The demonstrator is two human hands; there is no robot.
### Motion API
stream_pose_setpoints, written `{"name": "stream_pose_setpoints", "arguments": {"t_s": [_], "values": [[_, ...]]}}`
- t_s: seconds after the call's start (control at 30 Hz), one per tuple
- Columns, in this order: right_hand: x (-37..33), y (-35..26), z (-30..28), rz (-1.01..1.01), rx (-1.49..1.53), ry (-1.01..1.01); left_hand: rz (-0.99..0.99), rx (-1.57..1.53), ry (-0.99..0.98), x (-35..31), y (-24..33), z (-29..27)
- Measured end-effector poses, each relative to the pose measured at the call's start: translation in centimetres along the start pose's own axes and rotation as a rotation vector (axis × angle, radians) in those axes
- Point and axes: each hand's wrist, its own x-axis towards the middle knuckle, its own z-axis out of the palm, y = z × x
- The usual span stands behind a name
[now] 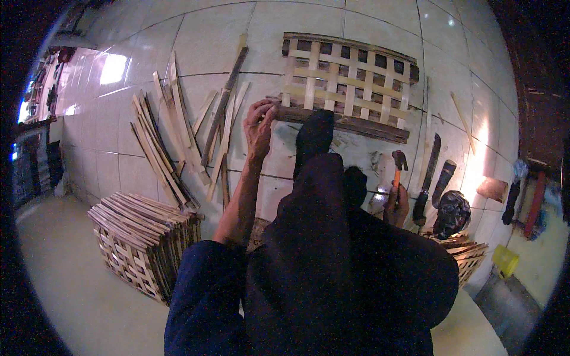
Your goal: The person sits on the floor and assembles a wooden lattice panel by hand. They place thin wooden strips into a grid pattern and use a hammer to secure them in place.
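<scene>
From where I stand, the woven panel (351,76) lies flat on the tiled floor (380,18), just beyond the left hand (259,121) and reaching off to its right. That hand has its fingers curled in, pinching the end of the dark wooden bar at the panel's near left corner. The right hand (396,206) is well apart from the panel, nearer the body, closed around the orange handle of a hammer (398,166), whose head points away from the person. Between the hands, a dark-covered foot (317,130) rests against the panel's near bar. Loose strips (185,121) lie scattered left of the left hand, and a stack of woven panels (139,219) sits behind them, nearer the body. Just right of the right hand there's a long dark blade (431,160) and a black plastic bundle (454,212).
</scene>
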Motion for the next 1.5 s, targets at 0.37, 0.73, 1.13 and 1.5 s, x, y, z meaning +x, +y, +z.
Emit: {"name": "stream_pose_setpoints", "arguments": {"t_s": [0.37, 0.73, 1.13, 1.5], "values": [[2.6, -9.3, 0.8, -0.183, 0.050, -0.166, -0.155, -0.232, -0.020, 0.1, 4.1, -1.0], [3.9, -12.2, 2.5, -0.183, 0.211, -0.333, 0.090, 0.155, -0.044, 0.6, 0.4, -0.3], [5.4, -16.1, 5.4, -0.388, 0.198, -0.428, 0.442, 0.523, 0.031, 0.4, -0.3, 0.5], [4.2, -21.0, 7.7, -0.471, 0.163, -0.554, 0.483, 0.654, 0.042, 0.1, -0.7, 0.7]]}}
